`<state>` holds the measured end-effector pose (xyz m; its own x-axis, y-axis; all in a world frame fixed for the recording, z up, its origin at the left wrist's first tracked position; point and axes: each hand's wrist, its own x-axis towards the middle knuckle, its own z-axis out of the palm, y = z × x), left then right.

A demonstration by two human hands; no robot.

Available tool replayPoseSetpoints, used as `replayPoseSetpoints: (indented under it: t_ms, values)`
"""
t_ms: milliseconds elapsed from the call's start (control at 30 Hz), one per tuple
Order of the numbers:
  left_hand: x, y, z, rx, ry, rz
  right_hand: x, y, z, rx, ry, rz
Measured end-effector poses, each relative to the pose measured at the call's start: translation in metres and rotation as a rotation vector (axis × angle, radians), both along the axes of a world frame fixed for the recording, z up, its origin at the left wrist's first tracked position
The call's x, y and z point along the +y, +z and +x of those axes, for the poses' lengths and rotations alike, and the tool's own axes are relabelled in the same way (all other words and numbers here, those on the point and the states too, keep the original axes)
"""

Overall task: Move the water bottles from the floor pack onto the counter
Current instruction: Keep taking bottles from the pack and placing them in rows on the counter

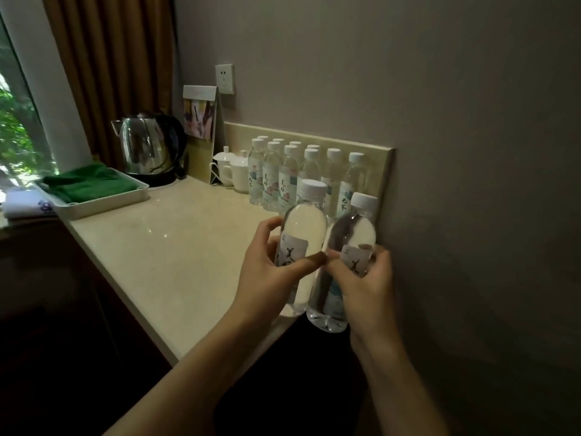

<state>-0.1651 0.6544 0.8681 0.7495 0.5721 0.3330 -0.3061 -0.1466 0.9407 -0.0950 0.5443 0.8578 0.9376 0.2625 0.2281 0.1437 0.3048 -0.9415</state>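
I hold two clear water bottles with white caps above the near right end of the pale counter [176, 247]. My left hand [267, 272] grips the left bottle [305, 228] around its label. My right hand [361, 278] grips the right bottle [355, 234], whose base hangs just past the counter's front edge. Both bottles are upright and side by side, almost touching. Behind them, several matching bottles [283, 174] stand in rows against the beige backsplash. The floor pack is out of view.
A steel kettle [147, 146] on its base stands at the back left, beside a tray [103, 199] with a green cloth. White lidded cups [232, 168] and a standing card [201, 121] sit left of the bottle rows. A grey wall [471, 184] bounds the right.
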Motion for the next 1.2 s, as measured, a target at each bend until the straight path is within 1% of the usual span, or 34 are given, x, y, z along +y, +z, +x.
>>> replayPoseSetpoints:
  t_ms: [133, 233, 333, 400, 467, 533, 600, 633, 667, 800, 867, 933, 1000, 1100, 1200]
  values:
    - [0.035, -0.001, 0.018, -0.051, -0.084, 0.018, 0.036, -0.001, 0.007, -0.075, -0.064, -0.032]
    - [0.063, -0.004, 0.031, -0.058, -0.126, 0.030, 0.065, -0.006, 0.012, -0.139, -0.170, -0.050]
    - [0.093, -0.009, 0.044, -0.062, -0.169, 0.023, 0.092, -0.013, 0.013, -0.223, -0.267, -0.136]
    - [0.109, -0.008, 0.051, -0.068, -0.190, 0.013, 0.107, -0.013, 0.015, -0.234, -0.323, -0.198]
    - [0.123, -0.007, 0.056, -0.064, -0.240, -0.004, 0.120, -0.012, 0.015, -0.198, -0.373, -0.234]
    - [0.137, -0.007, 0.062, -0.045, -0.321, -0.021, 0.128, -0.010, 0.016, -0.173, -0.454, -0.334]
    - [0.148, -0.007, 0.066, -0.029, -0.383, -0.032, 0.134, -0.002, 0.011, -0.149, -0.537, -0.544]
    - [0.152, -0.007, 0.068, -0.028, -0.403, -0.041, 0.135, 0.000, 0.010, -0.124, -0.550, -0.586]
    - [0.154, -0.008, 0.070, -0.029, -0.417, -0.048, 0.136, 0.003, 0.008, -0.091, -0.546, -0.550]
    - [0.156, -0.011, 0.075, -0.044, -0.470, -0.108, 0.139, 0.010, -0.002, 0.049, -0.440, -0.243]
    - [0.154, -0.013, 0.078, -0.043, -0.484, -0.162, 0.144, 0.008, 0.001, 0.082, -0.472, -0.191]
    - [0.152, -0.015, 0.082, -0.043, -0.470, -0.199, 0.152, 0.007, 0.002, 0.061, -0.593, -0.261]
    - [0.151, -0.016, 0.085, -0.049, -0.458, -0.187, 0.156, 0.002, 0.006, 0.033, -0.654, -0.433]
    - [0.157, -0.016, 0.090, -0.026, -0.463, -0.092, 0.157, 0.000, 0.002, 0.046, -0.619, -0.740]
    - [0.175, -0.015, 0.093, 0.028, -0.549, 0.073, 0.150, -0.003, 0.004, 0.021, -0.590, -0.989]
